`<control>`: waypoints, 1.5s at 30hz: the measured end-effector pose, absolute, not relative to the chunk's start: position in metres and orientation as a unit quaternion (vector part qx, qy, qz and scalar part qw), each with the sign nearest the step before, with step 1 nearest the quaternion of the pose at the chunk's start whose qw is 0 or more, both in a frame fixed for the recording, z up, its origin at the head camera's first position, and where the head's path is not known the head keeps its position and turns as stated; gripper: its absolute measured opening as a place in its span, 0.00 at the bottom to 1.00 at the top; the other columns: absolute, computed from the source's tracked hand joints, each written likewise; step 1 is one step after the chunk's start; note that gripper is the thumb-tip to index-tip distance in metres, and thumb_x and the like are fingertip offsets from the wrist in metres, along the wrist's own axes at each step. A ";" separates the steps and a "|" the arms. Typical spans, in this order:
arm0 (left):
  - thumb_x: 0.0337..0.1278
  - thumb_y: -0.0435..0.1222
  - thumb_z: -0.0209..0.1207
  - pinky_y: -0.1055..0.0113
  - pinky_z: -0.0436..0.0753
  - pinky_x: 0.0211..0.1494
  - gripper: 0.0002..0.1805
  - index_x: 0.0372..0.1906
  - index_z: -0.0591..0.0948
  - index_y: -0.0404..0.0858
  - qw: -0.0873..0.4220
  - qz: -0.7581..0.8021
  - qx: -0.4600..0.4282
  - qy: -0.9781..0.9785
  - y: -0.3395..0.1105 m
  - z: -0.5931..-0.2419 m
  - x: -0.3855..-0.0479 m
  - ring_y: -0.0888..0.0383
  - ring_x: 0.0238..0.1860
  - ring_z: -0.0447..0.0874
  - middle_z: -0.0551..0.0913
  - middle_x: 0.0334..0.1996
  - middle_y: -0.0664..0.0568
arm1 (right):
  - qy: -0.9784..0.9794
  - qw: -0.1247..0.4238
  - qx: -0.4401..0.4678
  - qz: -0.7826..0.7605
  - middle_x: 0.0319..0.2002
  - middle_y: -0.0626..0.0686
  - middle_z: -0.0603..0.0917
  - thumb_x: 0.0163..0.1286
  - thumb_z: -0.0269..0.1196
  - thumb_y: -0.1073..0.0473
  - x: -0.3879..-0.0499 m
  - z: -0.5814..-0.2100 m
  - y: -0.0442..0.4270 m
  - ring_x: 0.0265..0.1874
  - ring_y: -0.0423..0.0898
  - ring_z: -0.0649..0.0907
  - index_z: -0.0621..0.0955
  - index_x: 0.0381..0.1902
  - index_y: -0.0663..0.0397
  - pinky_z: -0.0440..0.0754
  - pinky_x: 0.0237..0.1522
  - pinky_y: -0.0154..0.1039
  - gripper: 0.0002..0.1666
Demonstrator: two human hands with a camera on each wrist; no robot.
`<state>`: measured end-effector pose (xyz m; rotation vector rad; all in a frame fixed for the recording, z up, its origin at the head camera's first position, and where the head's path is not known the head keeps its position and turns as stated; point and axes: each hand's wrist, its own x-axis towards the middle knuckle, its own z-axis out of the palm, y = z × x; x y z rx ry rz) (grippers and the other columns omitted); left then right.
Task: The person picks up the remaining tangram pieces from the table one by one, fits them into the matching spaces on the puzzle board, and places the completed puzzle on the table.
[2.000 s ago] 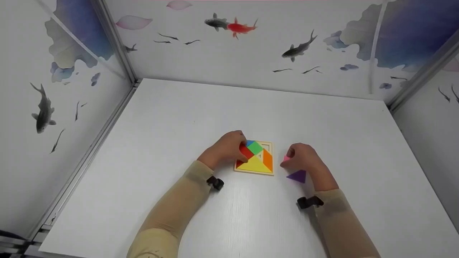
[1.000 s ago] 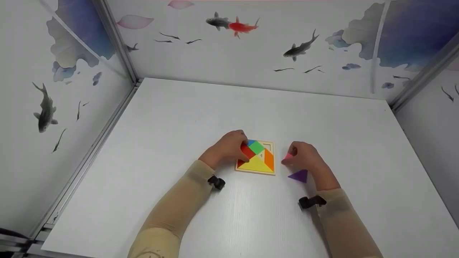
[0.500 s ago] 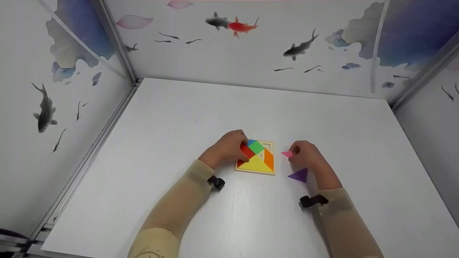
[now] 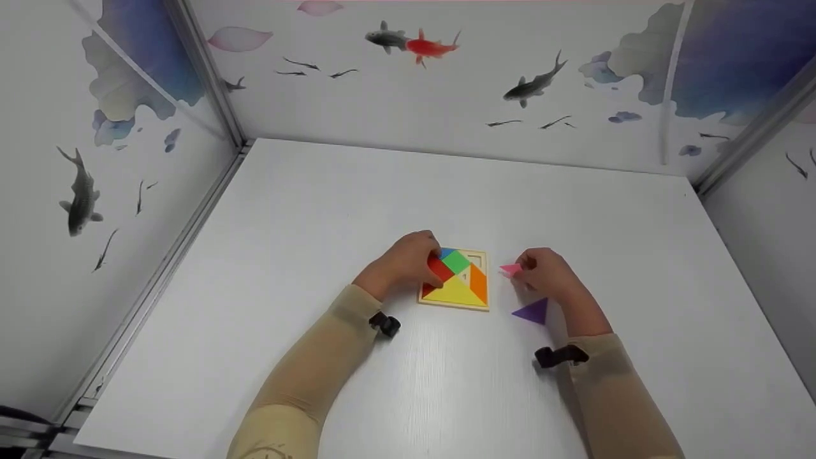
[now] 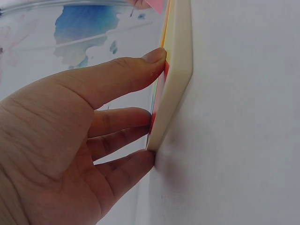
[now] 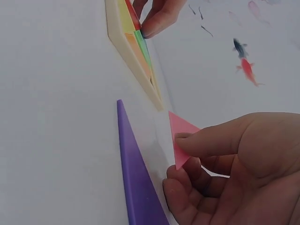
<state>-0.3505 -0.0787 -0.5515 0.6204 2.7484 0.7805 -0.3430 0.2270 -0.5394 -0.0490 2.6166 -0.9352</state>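
A square wooden tangram tray (image 4: 454,309) lies on the table with red, yellow, green, blue and orange pieces in it. Fairly straight fingers and thumb of my left hand (image 4: 405,261) press on its left side, over the red piece (image 4: 441,270); the left wrist view shows the thumb on the upper face and another fingertip at a corner. To the right of the tray, my right hand (image 4: 545,274) pinches a small pink triangle (image 6: 180,129) between thumb and fingers, raised off the table. Just below that hand lies a purple triangle (image 4: 532,311), flat and apart from the tray.
The white tabletop (image 4: 319,197) extends around the tray. Patterned walls with painted fish (image 4: 433,48) enclose its back and sides. A black wrist device (image 4: 386,324) sits on the left sleeve, another device (image 4: 560,357) on the right.
My right hand has shifted slightly away from the body and to the right, turning the pink triangle so more of it shows. The left hand and tray hold still beside the unmoved purple triangle.
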 end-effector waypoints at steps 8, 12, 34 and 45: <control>0.53 0.47 0.78 0.62 0.81 0.66 0.29 0.57 0.85 0.39 0.106 0.264 0.214 0.934 -0.078 -0.552 -0.351 0.55 0.53 0.76 0.79 0.51 0.53 | 0.910 0.192 -0.002 -0.369 0.44 0.57 0.80 0.77 0.65 0.57 -0.345 -0.537 0.224 0.36 0.50 0.82 0.78 0.55 0.56 0.86 0.41 0.34 0.14; 0.53 0.47 0.78 0.63 0.81 0.66 0.29 0.58 0.85 0.39 0.108 0.263 0.209 0.936 -0.078 -0.552 -0.350 0.55 0.53 0.76 0.78 0.51 0.54 | 0.909 0.186 0.002 -0.374 0.44 0.56 0.79 0.78 0.65 0.57 -0.345 -0.535 0.223 0.36 0.50 0.81 0.78 0.55 0.55 0.85 0.40 0.34 0.14; 0.53 0.47 0.79 0.63 0.82 0.66 0.30 0.59 0.86 0.39 0.111 0.242 0.206 0.942 -0.076 -0.550 -0.350 0.55 0.53 0.77 0.79 0.52 0.53 | 0.894 0.162 0.012 -0.418 0.42 0.56 0.80 0.78 0.64 0.55 -0.344 -0.535 0.213 0.37 0.48 0.82 0.79 0.53 0.56 0.87 0.44 0.34 0.13; 0.54 0.47 0.78 0.63 0.81 0.69 0.31 0.60 0.85 0.38 0.117 0.242 0.213 0.939 -0.076 -0.547 -0.349 0.55 0.56 0.77 0.80 0.55 0.52 | 0.886 0.160 0.008 -0.436 0.41 0.55 0.79 0.78 0.63 0.56 -0.343 -0.534 0.205 0.37 0.48 0.81 0.80 0.52 0.57 0.88 0.47 0.35 0.12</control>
